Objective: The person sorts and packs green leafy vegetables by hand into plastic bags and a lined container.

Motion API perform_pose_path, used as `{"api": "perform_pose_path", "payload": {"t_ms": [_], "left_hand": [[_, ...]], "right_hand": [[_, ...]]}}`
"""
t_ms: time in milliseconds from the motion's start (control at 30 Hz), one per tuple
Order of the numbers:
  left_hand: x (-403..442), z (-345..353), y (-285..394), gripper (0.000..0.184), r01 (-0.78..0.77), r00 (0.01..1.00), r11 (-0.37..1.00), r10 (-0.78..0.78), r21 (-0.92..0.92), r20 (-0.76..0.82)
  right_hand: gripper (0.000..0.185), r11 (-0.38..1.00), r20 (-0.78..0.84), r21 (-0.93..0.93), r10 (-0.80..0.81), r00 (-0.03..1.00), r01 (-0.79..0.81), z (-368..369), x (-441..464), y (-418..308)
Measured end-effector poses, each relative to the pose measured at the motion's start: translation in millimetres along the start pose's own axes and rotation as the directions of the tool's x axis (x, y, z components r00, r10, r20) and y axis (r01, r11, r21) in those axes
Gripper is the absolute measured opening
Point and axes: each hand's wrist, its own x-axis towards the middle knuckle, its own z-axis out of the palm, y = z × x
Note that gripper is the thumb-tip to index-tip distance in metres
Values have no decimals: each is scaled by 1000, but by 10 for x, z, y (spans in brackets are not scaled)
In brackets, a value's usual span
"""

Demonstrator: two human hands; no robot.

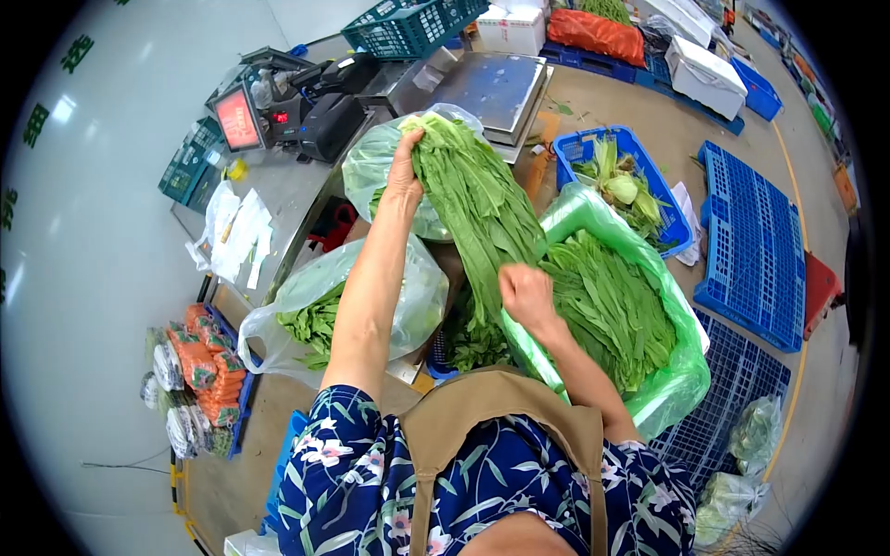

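My left hand [405,169] is closed around the pale stem end of a long bunch of leafy greens [477,195], lifted in front of me. The leaves hang down to the right. My right hand [528,295] is closed in a fist beside the lower leaves; what is in its fingers, if anything, is hidden. To its right, more leafy greens [607,306] fill a box lined with a green plastic bag [681,394]. A clear plastic bag [422,296] with greens lies under my left forearm, and another clear bag [363,167] is behind my left hand.
A metal scale platform [491,93] stands ahead, with a lit screen [238,119] to its left. A blue basket [677,208] holds corn husks and leaves. Blue pallets [756,246] are at right. Bagged carrots [199,357] lie at left, and a green crate [408,28] is at the back.
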Motion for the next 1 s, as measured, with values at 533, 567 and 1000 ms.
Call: {"api": "perform_pose_path", "payload": {"t_ms": [533,567,1000], "left_hand": [[-142,323,542,51,-205,972,932,229,299,-49],[-135,442,480,55,-180,967,914,232,364,-106],[-502,1693,508,76,-129,903,419,-325,899,281]], "right_hand": [[45,985,157,-83,164,974,-153,32,219,-25],[63,988,17,142,65,998,-67,-277,539,-335],[71,-228,347,928,235,908,-295,-325,827,232]]}}
